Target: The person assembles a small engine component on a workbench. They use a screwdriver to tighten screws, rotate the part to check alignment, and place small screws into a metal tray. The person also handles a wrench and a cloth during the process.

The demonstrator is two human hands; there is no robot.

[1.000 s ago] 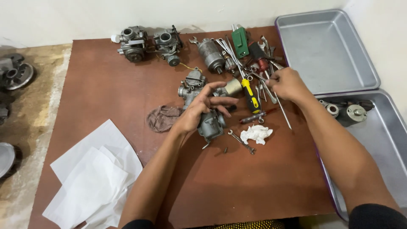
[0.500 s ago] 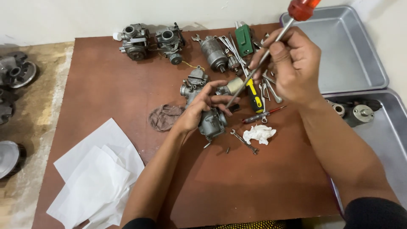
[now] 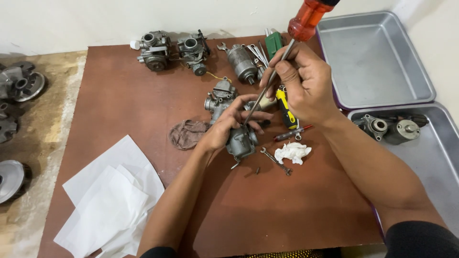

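The left hand point(image 3: 228, 125) clamps down on a grey metal carburettor point(image 3: 240, 140) that rests on the brown board point(image 3: 119, 86), fingers wrapped over its top and thumb side toward the body. The right hand point(image 3: 303, 86) is closed round the steel shaft of a screwdriver point(image 3: 287, 48) with a red translucent handle; the handle sticks up and away above the fist, and the shaft slants down from the grip to its tip, which meets the carburettor right at the left fingers. Just beyond the left hand's grip sits a second carburettor point(image 3: 219, 98). Under the right fist lie a yellow-and-black tool point(image 3: 286, 107) and a small red-tipped pen-like tool point(image 3: 291, 134). Nearer the person than the held carburettor are a small spanner point(image 3: 275, 160) and a crumpled white tissue point(image 3: 292, 152). Left of the left wrist lies a brown rag point(image 3: 187, 134), and further that way, white paper sheets point(image 3: 107, 200)
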